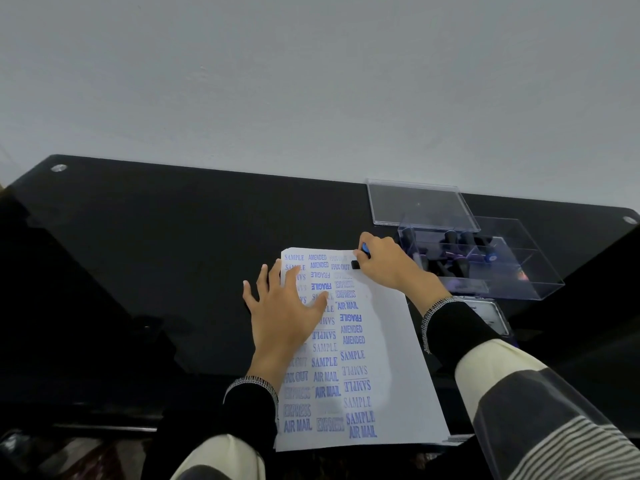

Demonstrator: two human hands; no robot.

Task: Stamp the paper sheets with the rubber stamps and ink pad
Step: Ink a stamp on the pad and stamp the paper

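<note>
Stamp down at the sheet's far edge; smear and slip are the risks.

Right hand [388, 265] grips a rubber stamp [360, 258], fingers curled round it, its black base on the paper sheet [388, 341] at the 12 o'clock edge, beside a FAX OUT print. Left hand [287, 306] lies flat, fingers spread, pinning the sheet at its 10 o'clock side and overlapping printed marks; if that ink is wet, the palm likely smudges it. The sheet is nearly full, so a fresh print may overlap an old one. The stamp sits close to the edge: a tilt could leave half a mark. The ink pad [491, 317] lies at 3 o'clock, partly hidden by the sleeve. The clear stamp box [512, 271] and its lid [419, 204] stand at 1 o'clock. The table [156, 254] is glossy black glass, slippery under paper, against a plain pale wall [311, 81].
</note>
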